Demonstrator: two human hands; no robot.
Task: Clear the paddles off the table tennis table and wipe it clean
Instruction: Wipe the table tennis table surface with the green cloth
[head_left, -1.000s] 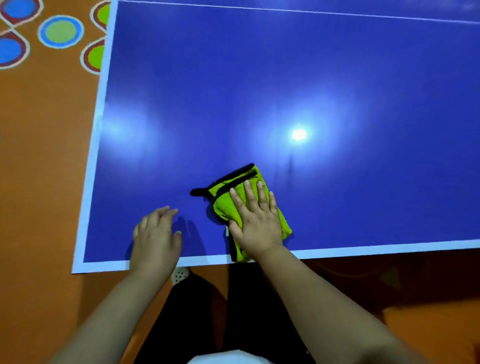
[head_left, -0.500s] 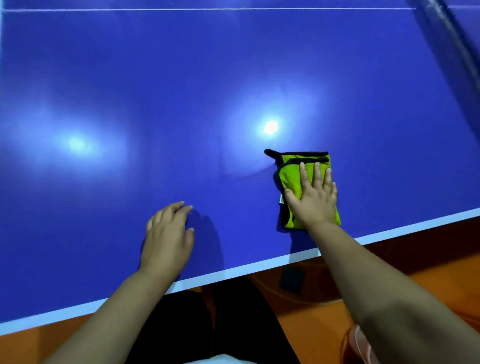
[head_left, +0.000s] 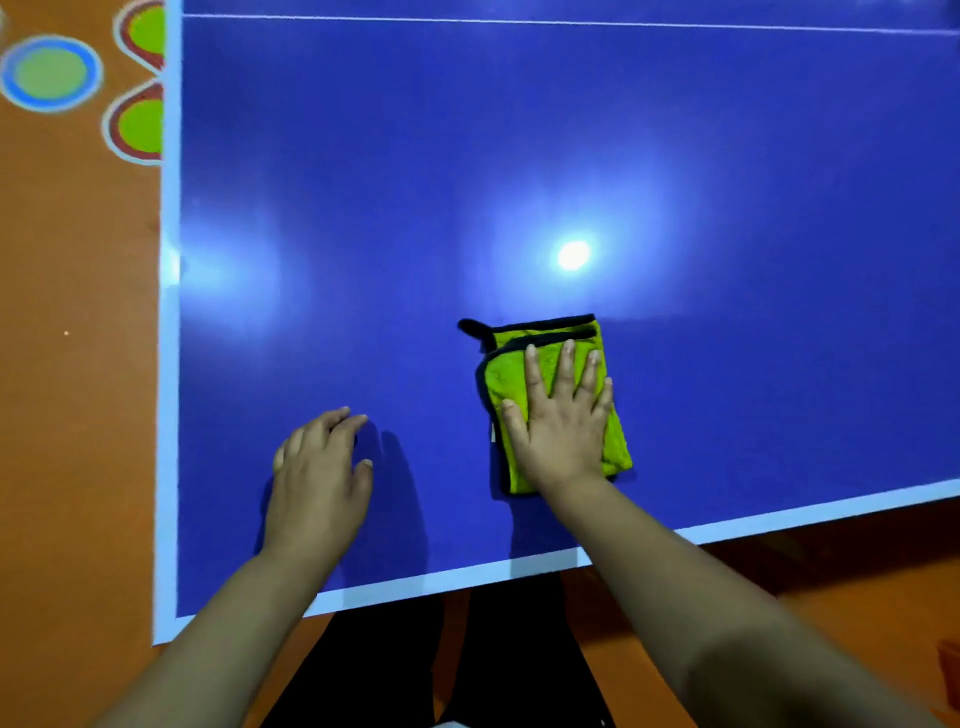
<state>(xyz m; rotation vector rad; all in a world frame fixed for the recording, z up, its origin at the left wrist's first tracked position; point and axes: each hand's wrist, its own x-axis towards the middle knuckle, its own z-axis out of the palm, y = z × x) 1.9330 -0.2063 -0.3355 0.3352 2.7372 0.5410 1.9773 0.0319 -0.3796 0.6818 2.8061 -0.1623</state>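
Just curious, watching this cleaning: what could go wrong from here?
The right hand only presses flat on the green cloth, so the cloth may slip out or bunch. The cloth lies near the white edge of the table and could slide off. The left hand rests on the table and may smudge it.

No text, brand, number or sign can be read. A small white tag (head_left: 493, 431) on the left side of the green cloth (head_left: 501, 374), towards the near edge of the table (head_left: 519, 569), is too small to read
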